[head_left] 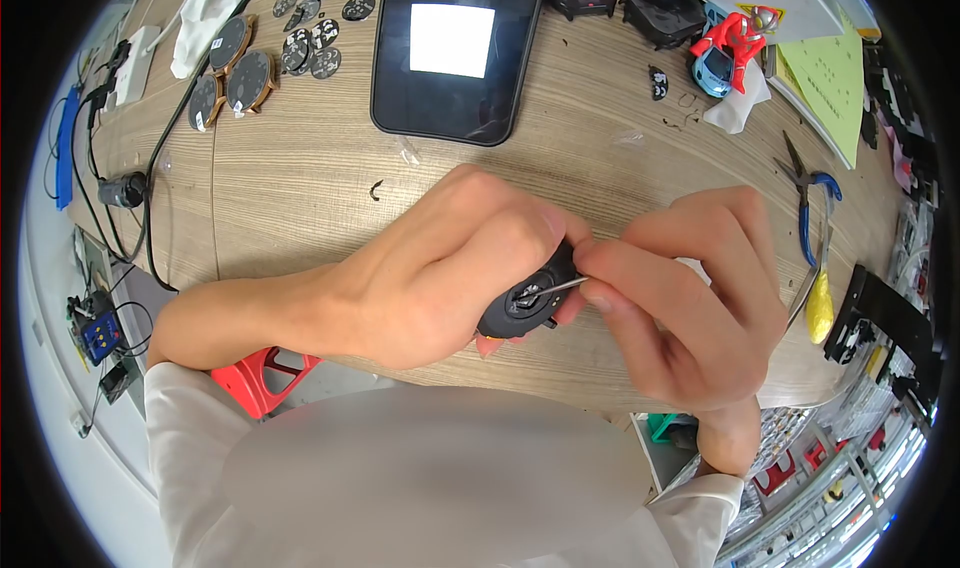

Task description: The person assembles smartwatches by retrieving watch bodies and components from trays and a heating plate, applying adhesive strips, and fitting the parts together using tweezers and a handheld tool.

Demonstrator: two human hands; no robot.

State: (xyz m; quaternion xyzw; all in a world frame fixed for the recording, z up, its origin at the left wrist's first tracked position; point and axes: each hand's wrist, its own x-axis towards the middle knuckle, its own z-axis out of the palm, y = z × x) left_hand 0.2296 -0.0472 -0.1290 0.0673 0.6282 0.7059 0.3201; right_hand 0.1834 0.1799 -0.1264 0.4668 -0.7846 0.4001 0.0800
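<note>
My left hand [440,278] is closed around a small black rounded device [505,320], holding it tilted above the table's near edge. A round recess with shiny metal parts shows on the device's upturned face. My right hand [695,303] pinches a thin metal pointed tool [562,287] between thumb and forefinger. The tool's tip reaches into the recess, apparently touching the metal parts. Most of the tool and the lower side of the device are hidden by my fingers.
Beyond my hands lies a tablet-like black device [450,103]. Round watch-like pieces [249,81] and several dark discs [325,63] sit at upper left. A red toy figure [735,40], blue-handled pliers [804,203] and a yellow-handled tool [820,308] are on the right.
</note>
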